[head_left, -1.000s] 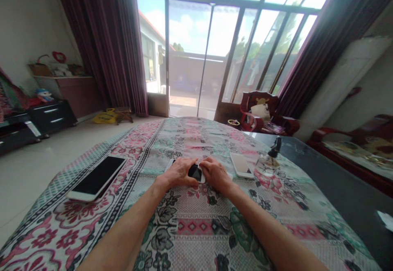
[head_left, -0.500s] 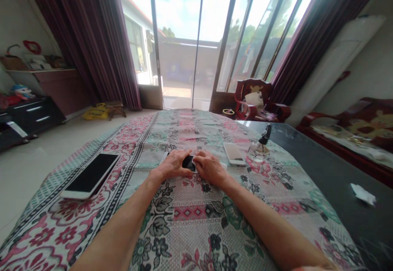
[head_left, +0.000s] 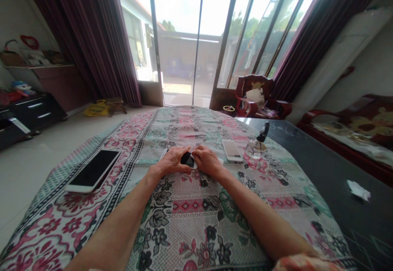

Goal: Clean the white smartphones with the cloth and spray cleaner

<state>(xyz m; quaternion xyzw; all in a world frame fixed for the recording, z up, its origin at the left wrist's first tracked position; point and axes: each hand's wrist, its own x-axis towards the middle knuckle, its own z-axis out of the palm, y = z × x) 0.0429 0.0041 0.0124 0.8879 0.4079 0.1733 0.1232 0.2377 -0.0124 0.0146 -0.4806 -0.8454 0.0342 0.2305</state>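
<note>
A smartphone [head_left: 187, 160] with a dark screen and white edges lies on the patterned tablecloth, partly hidden under both hands. My left hand [head_left: 173, 161] grips its left part, thumb on the near edge and fingers along the far edge. My right hand [head_left: 207, 160] has its fingers bunched and pressed on the screen's right part. A bit of white, apparently a tissue, shows at these fingertips, and more white shows beside the hand's right side. Just right of it lies a second white phone [head_left: 232, 150]. A large white tablet [head_left: 93, 171] with a black screen rests at the left.
A clear glass bottle [head_left: 256, 147] with a black top stands right of the phones. Farther right, a crumpled white tissue [head_left: 358, 190] lies on a dark table [head_left: 334, 172]. The floral tablecloth [head_left: 196, 230] covers the round table. Beyond are a carved red chair [head_left: 252, 95] and glass doors.
The view has shifted slightly. Both hands stay at the same phone, the left around it and the right on its screen, with hardly any visible movement.
</note>
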